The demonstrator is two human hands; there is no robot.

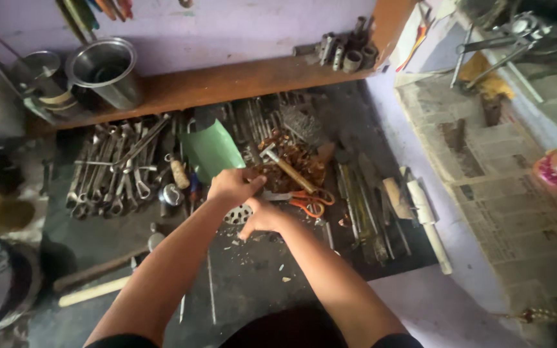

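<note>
Left hand point(233, 187) curled around a small metal tool at the table point(253, 283) centre, beside the hammer point(288, 169). Right hand point(260, 218) fingers pressed together on a perforated metal disc point(238, 214). Disc probably stiff, light, thin-edged; grip its rim.

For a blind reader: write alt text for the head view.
Two bare hands, left hand and right hand, meet over a dark floor strewn with tools, beside orange-handled scissors and a hammer. Spanners lie left; a steel pot sits on a wooden shelf.
</note>
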